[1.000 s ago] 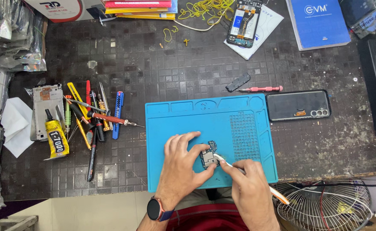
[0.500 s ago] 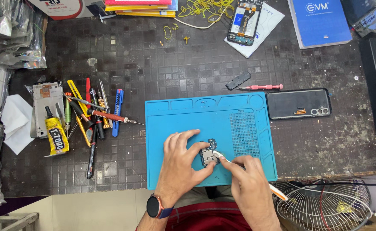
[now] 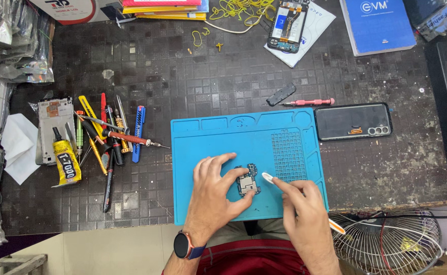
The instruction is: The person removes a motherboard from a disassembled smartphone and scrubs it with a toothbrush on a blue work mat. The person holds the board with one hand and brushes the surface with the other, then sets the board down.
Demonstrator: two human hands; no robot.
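While the left hand (image 3: 215,191) pins a small circuit board (image 3: 247,182) between thumb and fingers on the blue work mat (image 3: 218,135), the right hand (image 3: 305,214) grips a white-tipped prying tool (image 3: 270,178) in a pen-like hold. The tool's flat tip lies just beside the board's right edge; whether it touches cannot be told. Its orange rear end (image 3: 337,226) projects past the right hand over the table's near edge. The board rests in the lower middle of the mat, left of the mat's gridded section (image 3: 288,154). A watch (image 3: 183,245) sits on the left wrist. On the dark tiled table (image 3: 193,76), a black phone (image 3: 353,121) lies face down just beside the mat's upper right corner, with a pink-handled screwdriver (image 3: 307,102) and a small black cover piece (image 3: 281,94) near it. Well apart to the left lies a cluster of hand tools (image 3: 109,135), a yellow glue tube (image 3: 65,162) and a phone frame (image 3: 55,119). An opened phone (image 3: 287,25) lies at the far edge, beside a blue book (image 3: 378,25). A wire fan guard (image 3: 391,242) stands at lower right.
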